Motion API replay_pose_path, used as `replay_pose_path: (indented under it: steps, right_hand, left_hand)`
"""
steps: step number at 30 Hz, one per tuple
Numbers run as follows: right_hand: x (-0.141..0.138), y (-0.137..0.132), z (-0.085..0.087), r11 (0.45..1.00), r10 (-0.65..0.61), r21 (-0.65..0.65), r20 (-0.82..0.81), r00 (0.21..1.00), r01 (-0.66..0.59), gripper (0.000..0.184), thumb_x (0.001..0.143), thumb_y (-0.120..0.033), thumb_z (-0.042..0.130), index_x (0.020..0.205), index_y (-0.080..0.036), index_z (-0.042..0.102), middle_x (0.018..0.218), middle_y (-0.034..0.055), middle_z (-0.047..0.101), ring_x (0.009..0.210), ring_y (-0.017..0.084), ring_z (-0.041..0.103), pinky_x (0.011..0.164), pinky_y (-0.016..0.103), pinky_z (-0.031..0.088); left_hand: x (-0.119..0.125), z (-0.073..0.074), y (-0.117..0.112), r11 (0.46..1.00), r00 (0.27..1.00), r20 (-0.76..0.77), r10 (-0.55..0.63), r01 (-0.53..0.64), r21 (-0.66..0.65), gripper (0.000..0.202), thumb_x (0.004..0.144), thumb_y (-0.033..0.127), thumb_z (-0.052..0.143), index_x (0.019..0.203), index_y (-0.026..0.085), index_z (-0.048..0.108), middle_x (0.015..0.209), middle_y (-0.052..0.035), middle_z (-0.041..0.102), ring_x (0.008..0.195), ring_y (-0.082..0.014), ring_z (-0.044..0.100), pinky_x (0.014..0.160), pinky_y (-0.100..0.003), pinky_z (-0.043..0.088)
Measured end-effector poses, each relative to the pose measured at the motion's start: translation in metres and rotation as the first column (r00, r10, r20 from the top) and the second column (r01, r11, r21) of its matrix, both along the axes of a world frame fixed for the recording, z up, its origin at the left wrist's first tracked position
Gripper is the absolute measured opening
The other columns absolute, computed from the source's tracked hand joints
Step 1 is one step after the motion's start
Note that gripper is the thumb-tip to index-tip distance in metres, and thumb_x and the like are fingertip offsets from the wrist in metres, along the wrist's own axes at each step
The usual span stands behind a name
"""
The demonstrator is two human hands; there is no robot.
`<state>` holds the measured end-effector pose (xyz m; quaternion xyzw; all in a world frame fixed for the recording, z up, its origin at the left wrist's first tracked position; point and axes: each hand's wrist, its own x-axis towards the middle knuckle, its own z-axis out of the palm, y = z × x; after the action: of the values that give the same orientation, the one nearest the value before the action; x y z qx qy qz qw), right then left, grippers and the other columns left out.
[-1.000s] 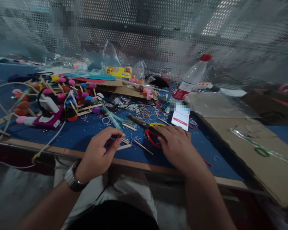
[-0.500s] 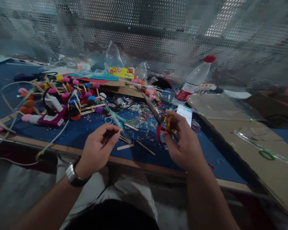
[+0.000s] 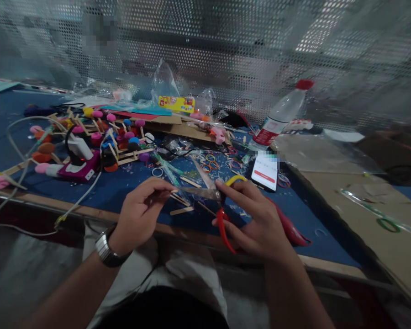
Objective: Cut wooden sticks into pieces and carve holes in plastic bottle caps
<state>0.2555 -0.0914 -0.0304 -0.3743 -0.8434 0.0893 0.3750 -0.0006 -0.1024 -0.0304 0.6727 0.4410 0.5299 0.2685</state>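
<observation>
Scissors: up off the worktop, between the two grips, blades spread wide, one blade tip right at the left grip's fingertips. Right grip has the handles, fingers spread around the yellow and red loops rather than clenched. Left grip is pinched down on a small pale piece (too small from where I'm standing to say what it is; could be wood).

Step in hand, my read: lining up a cut on that piece. Next move calls for a firm left pinch, piece well between the blades, fingertips clear, then a squeeze of the right grip. Risk: tip nicking the left fingers, or the offcut flying.

Around it: loose wooden sticks just beside the left grip's fingertips, rubber bands beyond the blades, lit phone just past the right grip, bottle farther behind.
</observation>
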Motion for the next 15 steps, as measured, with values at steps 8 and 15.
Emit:
replay_pose_path:
  steps: [8, 15]
  right_hand:
    - [-0.007, -0.013, -0.018, 0.997, 0.02, 0.078, 0.066, 0.998, -0.025, 0.055, 0.087, -0.022, 0.068, 0.14, -0.019, 0.058, 0.101, 0.0092, 0.062, 0.084, 0.02, 0.063, 0.07, 0.031, 0.053]
    - [-0.007, -0.015, -0.021, 0.994, 0.044, 0.098, 0.092, 0.995, -0.053, 0.058, 0.084, -0.016, 0.066, 0.141, -0.022, 0.057, 0.101, 0.0093, 0.063, 0.084, 0.021, 0.063, 0.067, 0.03, 0.054]
  left_hand:
    - [-0.002, -0.002, 0.001, 0.993, 0.993, -0.094, -0.076, 0.083, 0.08, 0.025, 0.091, 0.003, 0.051, 0.096, 0.02, 0.069, 0.099, -0.0048, 0.069, 0.095, -0.0146, 0.066, 0.085, -0.027, 0.054]
    - [-0.003, -0.003, 0.001, 0.99, 0.991, -0.098, -0.091, 0.101, 0.102, 0.028, 0.087, -0.003, 0.05, 0.093, 0.019, 0.066, 0.098, -0.0034, 0.069, 0.092, -0.0127, 0.066, 0.084, -0.025, 0.054]
